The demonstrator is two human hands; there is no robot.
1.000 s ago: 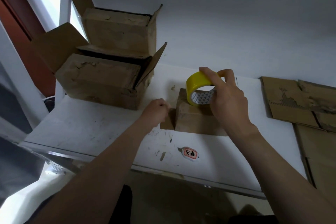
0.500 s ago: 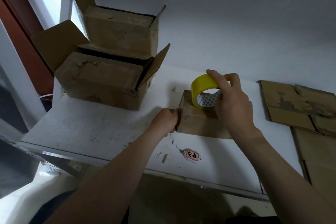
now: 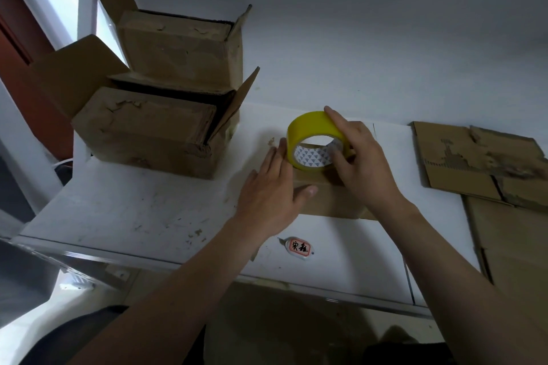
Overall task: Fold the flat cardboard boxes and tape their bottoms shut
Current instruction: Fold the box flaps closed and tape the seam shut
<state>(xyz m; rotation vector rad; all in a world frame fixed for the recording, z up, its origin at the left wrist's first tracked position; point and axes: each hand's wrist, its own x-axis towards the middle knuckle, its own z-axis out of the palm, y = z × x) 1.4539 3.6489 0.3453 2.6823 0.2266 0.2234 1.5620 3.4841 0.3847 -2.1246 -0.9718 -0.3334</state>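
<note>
Head view. Half a second ago the left hand [image 3: 267, 187] was curled at the left end of the box [image 3: 332, 201]. Now its fingers are straight and together, laid flat against that end, with the thumb stretched across the front face. The tape [image 3: 308, 130] has shifted toward the box's left edge, nearer the left fingertips. The right hand [image 3: 367, 169] holds it as before.

The right hand pinches the yellow roll, forefinger over the outer band and thumb inside the core. The roll stands on edge on top of the box, hole facing the camera, just beside the left hand's fingertips. The box lies on the white table [image 3: 133, 210] between the two hands, under the right palm. Whether a strip of tape runs to the left hand cannot be told.

Two folded boxes [image 3: 154, 133] sit stacked at the table's left, flaps up, well apart from the hands. Flat cardboard [image 3: 474, 163] lies at the right. A small tag [image 3: 299, 246] with a red label lies near the front edge.
</note>
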